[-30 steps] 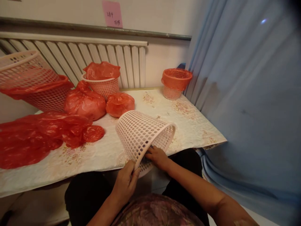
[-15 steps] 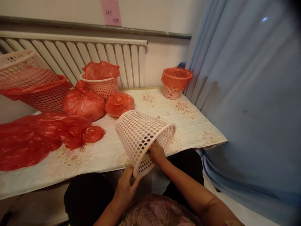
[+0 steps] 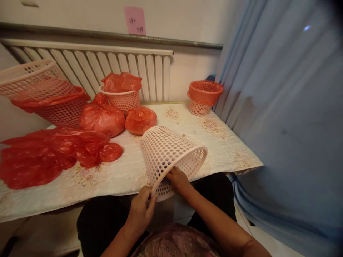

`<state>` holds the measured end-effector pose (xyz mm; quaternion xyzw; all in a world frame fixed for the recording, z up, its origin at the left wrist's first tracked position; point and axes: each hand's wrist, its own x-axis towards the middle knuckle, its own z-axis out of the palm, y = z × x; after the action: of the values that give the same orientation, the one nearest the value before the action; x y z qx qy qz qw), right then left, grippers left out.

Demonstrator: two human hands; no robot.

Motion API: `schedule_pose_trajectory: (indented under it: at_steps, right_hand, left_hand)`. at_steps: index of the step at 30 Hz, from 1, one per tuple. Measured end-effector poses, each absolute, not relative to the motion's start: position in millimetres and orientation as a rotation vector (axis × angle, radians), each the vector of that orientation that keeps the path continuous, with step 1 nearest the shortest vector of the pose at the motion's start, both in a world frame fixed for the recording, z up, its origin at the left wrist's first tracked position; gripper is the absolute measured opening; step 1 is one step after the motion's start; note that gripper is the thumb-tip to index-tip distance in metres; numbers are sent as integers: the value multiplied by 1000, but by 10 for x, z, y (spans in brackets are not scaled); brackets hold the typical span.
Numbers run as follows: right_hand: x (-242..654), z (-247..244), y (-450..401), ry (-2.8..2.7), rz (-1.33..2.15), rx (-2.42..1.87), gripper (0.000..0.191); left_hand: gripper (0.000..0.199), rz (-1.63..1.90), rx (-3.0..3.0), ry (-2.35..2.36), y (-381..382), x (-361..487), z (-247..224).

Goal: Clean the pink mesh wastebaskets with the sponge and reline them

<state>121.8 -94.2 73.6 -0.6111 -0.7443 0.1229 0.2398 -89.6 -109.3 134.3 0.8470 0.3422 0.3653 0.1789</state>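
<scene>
A pale pink plastic basket (image 3: 168, 148) full of holes lies tilted on its side at the table's front edge, its mouth turned towards me. My left hand (image 3: 142, 207) pinches the lower left of its rim between thumb and fingers. Reaching into the mouth is my right hand (image 3: 178, 181), close to the inner wall. Its fingertips are partly hidden by the rim, and I cannot make out whether they hold anything.
Crumpled red plastic bags (image 3: 53, 153) lie at the left. Behind stand two tied red bags (image 3: 103, 119), a bag-lined basket (image 3: 124, 100) and stacked baskets (image 3: 61, 110). Another lined basket (image 3: 200, 107) is at the back right, beside a blue curtain (image 3: 284, 125). The table (image 3: 118, 178) has a flowered cover.
The view has shifted slightly, so most things appear a little further right. My right hand has moved slightly within the basket's mouth; my left hand remains on the rim.
</scene>
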Motion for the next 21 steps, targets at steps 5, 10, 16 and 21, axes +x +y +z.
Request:
schedule_pose_trajectory:
  at_steps: [5,10,16,21]
  right_hand:
    - [1700,764,-1223,-1682,527,-1638,53]
    - [2169,999,-1604,-786,780,-1582,43]
    - [2186,1832,-1864,-600,189,-1466,36]
    - [1860,2257,-1855,-953,-446,-1424,15]
  left_hand:
    - [14,1056,2381,957,-1085,-833,1407]
    - [18,1053,2356,961,-1047,-747,1519]
    - [23,1010,2398,965,-976,-566,1618]
    - [24,1024,2418,983,-953,-447,1742]
